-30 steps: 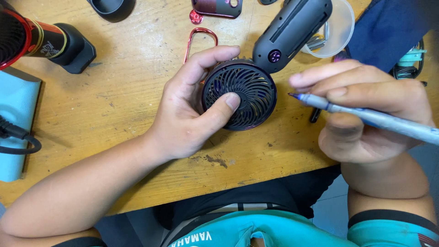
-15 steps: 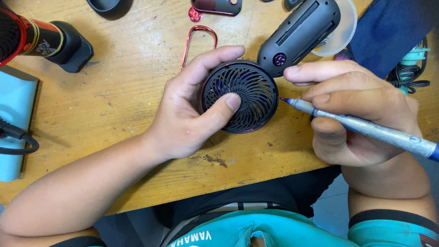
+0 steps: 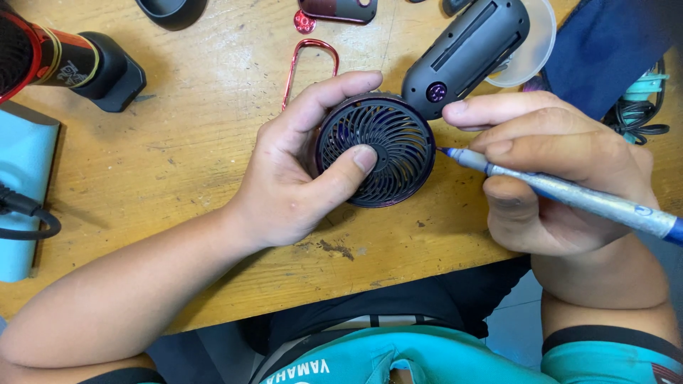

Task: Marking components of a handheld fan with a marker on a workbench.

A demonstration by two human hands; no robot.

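My left hand grips the round black grille head of a small handheld fan, thumb pressed near its hub and fingers curled over the top rim. The fan's dark handle with a purple button runs up to the right. My right hand holds a blue-grey pen-shaped tool; its tip touches the right edge of the grille.
On the wooden workbench lie a red wire clip, a dark red cover piece, a clear round lid, a black-and-red tool at the left, a pale blue box with a black cable, and a dark blue cloth.
The tool's tip has moved left and down from near the handle to the grille's right edge. My left hand and the fan have stayed almost still.
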